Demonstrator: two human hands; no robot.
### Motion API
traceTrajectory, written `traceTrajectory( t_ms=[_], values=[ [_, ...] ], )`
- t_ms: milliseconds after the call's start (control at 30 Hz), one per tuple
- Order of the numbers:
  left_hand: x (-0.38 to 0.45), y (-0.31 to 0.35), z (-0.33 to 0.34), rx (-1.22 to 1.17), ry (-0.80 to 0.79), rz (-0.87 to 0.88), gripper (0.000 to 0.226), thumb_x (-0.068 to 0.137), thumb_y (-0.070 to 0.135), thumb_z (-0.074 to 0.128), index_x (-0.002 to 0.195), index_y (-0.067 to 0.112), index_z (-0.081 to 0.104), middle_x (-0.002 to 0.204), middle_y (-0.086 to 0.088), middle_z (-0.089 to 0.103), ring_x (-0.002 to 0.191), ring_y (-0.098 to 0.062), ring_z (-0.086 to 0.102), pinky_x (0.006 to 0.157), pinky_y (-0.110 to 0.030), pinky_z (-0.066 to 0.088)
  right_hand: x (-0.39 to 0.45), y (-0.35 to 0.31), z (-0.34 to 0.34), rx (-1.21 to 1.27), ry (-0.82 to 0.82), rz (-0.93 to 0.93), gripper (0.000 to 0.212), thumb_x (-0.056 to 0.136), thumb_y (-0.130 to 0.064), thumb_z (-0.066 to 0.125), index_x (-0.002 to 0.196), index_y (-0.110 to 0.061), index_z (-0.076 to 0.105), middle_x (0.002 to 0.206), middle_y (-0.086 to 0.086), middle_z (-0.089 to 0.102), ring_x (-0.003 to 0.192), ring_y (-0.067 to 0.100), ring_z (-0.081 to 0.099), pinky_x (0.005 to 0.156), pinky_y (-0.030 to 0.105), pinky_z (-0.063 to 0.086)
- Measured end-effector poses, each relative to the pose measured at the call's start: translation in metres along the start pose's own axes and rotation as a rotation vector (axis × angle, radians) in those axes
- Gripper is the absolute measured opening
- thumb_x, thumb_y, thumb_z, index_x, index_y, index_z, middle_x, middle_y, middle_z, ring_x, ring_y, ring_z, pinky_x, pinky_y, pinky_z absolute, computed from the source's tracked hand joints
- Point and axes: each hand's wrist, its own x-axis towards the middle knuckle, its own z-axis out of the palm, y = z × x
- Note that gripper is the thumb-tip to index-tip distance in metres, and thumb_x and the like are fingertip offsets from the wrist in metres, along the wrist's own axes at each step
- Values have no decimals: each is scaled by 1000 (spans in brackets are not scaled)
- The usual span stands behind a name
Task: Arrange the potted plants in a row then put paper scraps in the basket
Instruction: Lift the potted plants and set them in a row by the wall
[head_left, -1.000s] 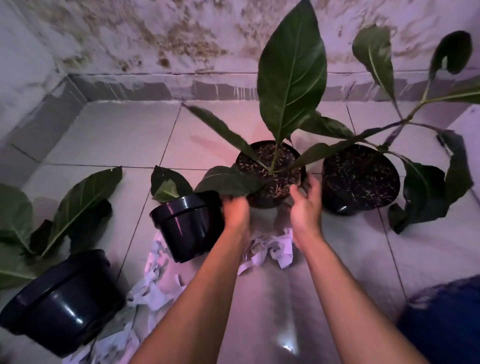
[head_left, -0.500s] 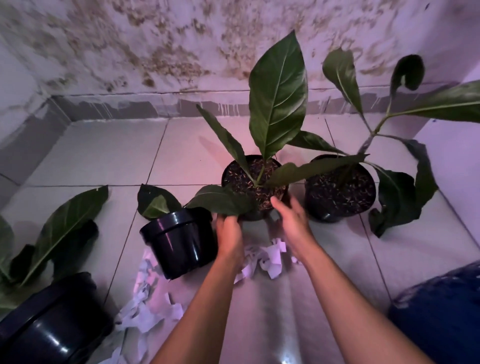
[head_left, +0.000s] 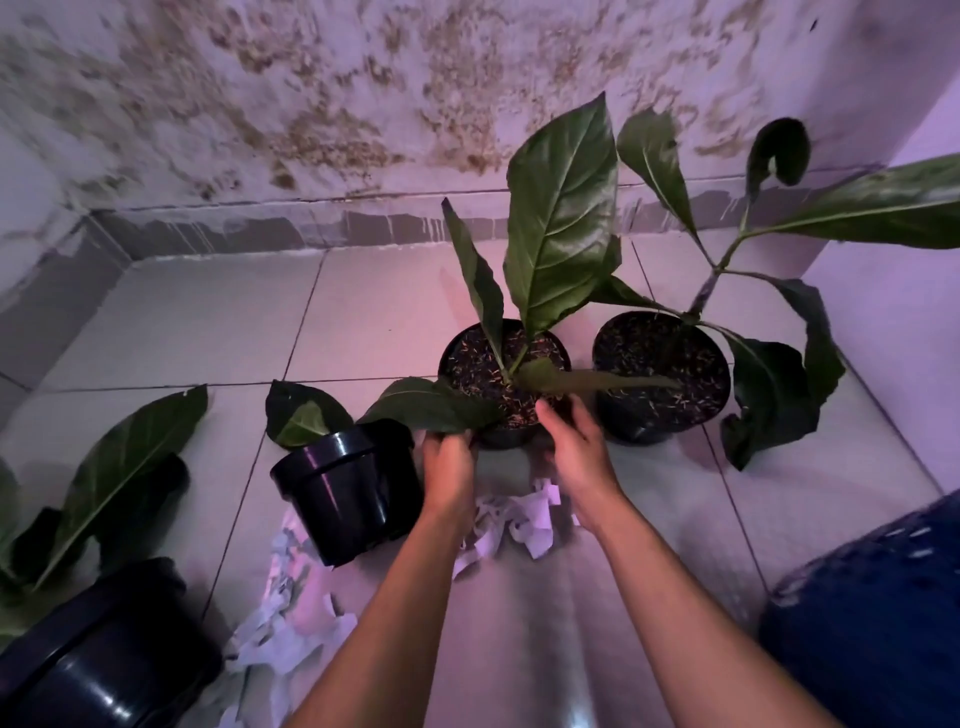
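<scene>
1. The left hand and the right hand both grip the near rim and wall of the middle potted plant, one on each side of the black pot, fingers wrapped onto it.
2. That pot stands upright on the tiled floor, with a broad upright leaf and a lower leaf drooping over the left hand.
3. Just beside it to the right stands a second potted plant (its long stems reach toward the right wall), the two pots nearly touching.
4. To the left, a smaller black pot tilts toward the camera, close to the left wrist.
5. Paper scraps lie on the floor under and between the forearms, with more trailing down to the lower left.
6. At the far lower left a fourth pot leans over, its leaves spread across the tiles.
7. A dark blue basket sits at the lower right edge, well apart from the scraps.
</scene>
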Motion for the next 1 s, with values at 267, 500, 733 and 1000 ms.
traceTrajectory(
  t_ms=[267, 500, 733, 1000],
  values=[
    [-9, -9, -2, -51, -11, 36, 27, 104, 8, 50, 106, 32, 63, 117, 9, 69, 117, -14, 63, 98, -28, 45, 0, 2, -1, 15, -35, 18, 35, 102, -19, 62, 136, -26, 63, 139, -3, 67, 133, 15, 59, 120, 47, 40],
    [-11, -10, -3, -5, -7, 69, 20, 106, 18, 49, 112, 31, 64, 125, 6, 68, 121, -11, 62, 102, -27, 46, -9, 0, 1, -140, 10, -22, 39, 104, -32, 59, 140, -19, 60, 133, -6, 64, 124, 11, 58, 103, 26, 42],
    [-49, -14, -15, 138, 78, 83, 40, 107, 36, 47, 133, 10, 62, 136, -28, 60, 134, -40, 54, 100, -40, 56, -62, 8, 17, -399, 312, -180, 24, 94, -34, 72, 81, -14, 65, 78, 1, 68, 75, 20, 64, 70, 28, 43],
    [-115, 14, -55, 136, 338, 328, 19, 102, 30, 60, 92, 21, 74, 87, -1, 79, 85, -17, 77, 79, -38, 63, -97, 11, 71, -519, -85, -119, 29, 95, -42, 68, 96, -14, 76, 87, 1, 76, 81, 14, 70, 71, 25, 53]
  ],
)
